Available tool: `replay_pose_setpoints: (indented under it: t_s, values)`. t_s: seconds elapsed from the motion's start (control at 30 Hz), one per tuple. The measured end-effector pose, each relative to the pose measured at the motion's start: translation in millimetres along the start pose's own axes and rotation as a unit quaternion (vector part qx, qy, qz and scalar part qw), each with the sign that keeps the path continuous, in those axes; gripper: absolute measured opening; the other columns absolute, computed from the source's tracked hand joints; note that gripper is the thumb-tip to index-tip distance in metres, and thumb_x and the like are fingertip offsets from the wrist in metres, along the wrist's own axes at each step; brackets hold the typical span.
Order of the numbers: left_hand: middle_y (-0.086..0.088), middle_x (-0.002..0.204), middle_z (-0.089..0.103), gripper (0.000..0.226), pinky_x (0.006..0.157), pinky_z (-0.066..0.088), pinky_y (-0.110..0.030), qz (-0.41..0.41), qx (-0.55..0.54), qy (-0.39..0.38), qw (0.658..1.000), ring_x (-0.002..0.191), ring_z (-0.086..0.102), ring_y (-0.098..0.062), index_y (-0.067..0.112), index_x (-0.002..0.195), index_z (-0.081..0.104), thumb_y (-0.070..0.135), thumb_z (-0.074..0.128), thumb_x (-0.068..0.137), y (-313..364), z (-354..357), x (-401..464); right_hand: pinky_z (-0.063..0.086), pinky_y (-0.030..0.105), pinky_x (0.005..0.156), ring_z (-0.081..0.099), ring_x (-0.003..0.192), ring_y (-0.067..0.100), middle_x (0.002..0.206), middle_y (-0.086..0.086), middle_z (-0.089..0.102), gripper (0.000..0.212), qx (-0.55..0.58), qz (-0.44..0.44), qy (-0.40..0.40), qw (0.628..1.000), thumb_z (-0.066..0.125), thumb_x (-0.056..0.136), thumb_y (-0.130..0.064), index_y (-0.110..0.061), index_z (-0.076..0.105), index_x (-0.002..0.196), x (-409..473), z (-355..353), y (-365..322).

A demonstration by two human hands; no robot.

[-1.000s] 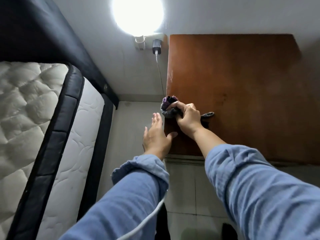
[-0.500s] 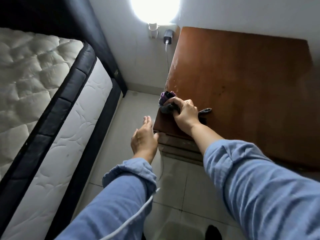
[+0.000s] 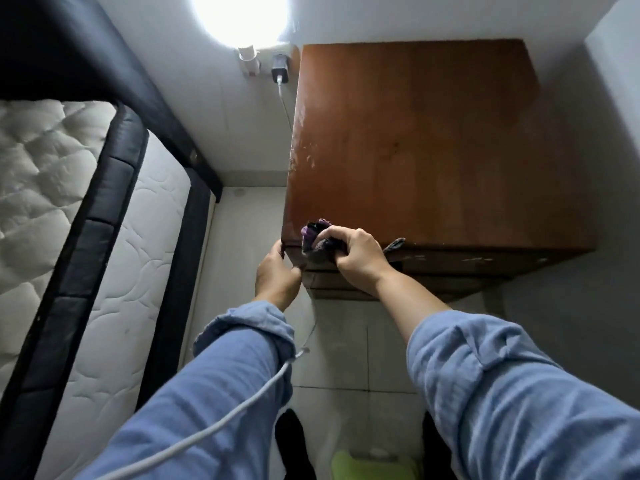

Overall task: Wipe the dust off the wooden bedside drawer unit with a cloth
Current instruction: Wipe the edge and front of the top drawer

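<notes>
Looking down from the head camera, I see at the far left a quilted white mattress (image 3: pixel 52 188) with dark edging, and behind it a dark headboard (image 3: pixel 86 64) running along the wall. Beside the bed lies a strip of pale tiled floor (image 3: pixel 239 230). On the wall above it a bright lamp (image 3: pixel 242 19) glares, and under it sits a socket (image 3: pixel 273 60) with a dark charger (image 3: pixel 280 69) plugged in, its white cable (image 3: pixel 285 109) dropping along the left side of the drawer unit. My left hand (image 3: pixel 277 275) comes next: its fingers curl round the near left corner of the wooden bedside drawer unit (image 3: pixel 433 150), thumb against the front edge, so it grips the corner itself. A second white cable (image 3: pixel 221 424) lies across my left blue sleeve (image 3: pixel 214 393). Just to the right, my right hand (image 3: pixel 356 259) bunches a dark purple cloth (image 3: pixel 317 237) in curled fingers and presses it on the top of the unit, at the front edge close to that same corner; a tail of the cloth sticks out on the far side of the hand. The unit stands against the wall, its reddish-brown top showing pale scuffs near the left edge and along the front. My right sleeve (image 3: pixel 519 393) fills the lower right, and something green (image 3: pixel 367 465) shows on the floor at the bottom edge.
</notes>
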State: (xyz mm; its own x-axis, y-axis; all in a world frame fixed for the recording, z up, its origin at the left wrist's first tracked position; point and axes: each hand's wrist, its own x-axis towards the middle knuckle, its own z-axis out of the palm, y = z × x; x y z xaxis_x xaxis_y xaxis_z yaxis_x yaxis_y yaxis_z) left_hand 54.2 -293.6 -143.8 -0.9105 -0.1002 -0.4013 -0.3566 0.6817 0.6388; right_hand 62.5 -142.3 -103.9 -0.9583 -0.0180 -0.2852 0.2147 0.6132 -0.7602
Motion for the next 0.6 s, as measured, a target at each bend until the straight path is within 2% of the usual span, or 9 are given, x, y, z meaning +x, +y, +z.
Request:
replay_pose_setpoints:
  t_s: [0.1,0.17,0.3,0.37,0.47,0.6]
  values:
    - [-0.004,0.127,0.061,0.051,0.085,0.042,-0.028,-0.01,-0.001,-0.018,1.0,0.115,0.057,-0.027,0.02,0.131,0.049,0.019,0.067,0.083,4.0,-2.9,-1.5,0.043,0.041,0.103,0.058,0.117,0.015,0.114,-0.01,0.069,0.044,0.05,0.041,0.0,0.998,0.043,0.065,-0.013,-0.044,0.062,0.09,-23.0,-22.4,25.9]
    - [-0.002,0.132,0.058,0.057,0.088,0.041,-0.028,-0.014,-0.01,-0.023,1.0,0.118,0.055,-0.026,0.02,0.134,0.047,0.02,0.068,0.081,4.5,-3.8,-2.1,0.043,0.037,0.104,0.059,0.114,0.013,0.114,-0.011,0.068,0.044,0.081,0.073,0.022,0.994,0.046,0.068,-0.011,-0.042,0.059,0.097,-40.4,-42.0,46.4]
    - [-0.003,0.135,0.055,0.061,0.088,0.04,-0.028,-0.025,-0.026,-0.022,0.999,0.118,0.054,-0.027,0.019,0.136,0.045,0.02,0.069,0.08,4.1,1.2,-8.9,0.044,0.033,0.092,0.06,0.102,0.026,0.113,0.01,0.064,0.051,0.082,0.179,0.077,0.977,0.055,0.081,-0.004,-0.026,0.042,0.125,-78.9,-82.2,91.8]
    - [-0.003,0.136,0.054,0.06,0.088,0.039,-0.029,-0.031,-0.032,-0.012,0.999,0.118,0.054,-0.028,0.019,0.137,0.044,0.019,0.067,0.082,4.4,4.1,-7.8,0.041,0.031,0.093,0.057,0.108,0.031,0.121,0.018,0.058,0.06,0.085,0.242,0.106,0.961,0.056,0.082,-0.003,-0.017,0.033,0.136,-90.7,-100.1,114.8]
    - [-0.007,0.142,0.049,0.062,0.091,0.04,-0.032,-0.037,-0.039,0.005,0.999,0.12,0.052,-0.031,0.017,0.141,0.038,0.011,0.062,0.084,1.5,10.5,-3.6,0.035,0.033,0.102,0.046,0.124,0.032,0.138,0.02,0.045,0.072,0.111,0.319,0.155,0.928,0.056,0.084,-0.003,-0.01,0.02,0.145,-102.3,-126.4,144.4]
    - [-0.011,0.15,0.039,0.076,0.106,0.039,-0.046,-0.048,-0.028,0.034,0.998,0.129,0.045,-0.035,0.017,0.149,0.024,0.006,0.059,0.083,-4.3,25.6,-2.5,0.03,0.035,0.108,0.036,0.133,0.031,0.148,0.017,0.032,0.078,0.148,0.364,0.223,0.892,0.056,0.086,-0.004,-0.008,0.009,0.149,-109.1,-155.2,179.9]
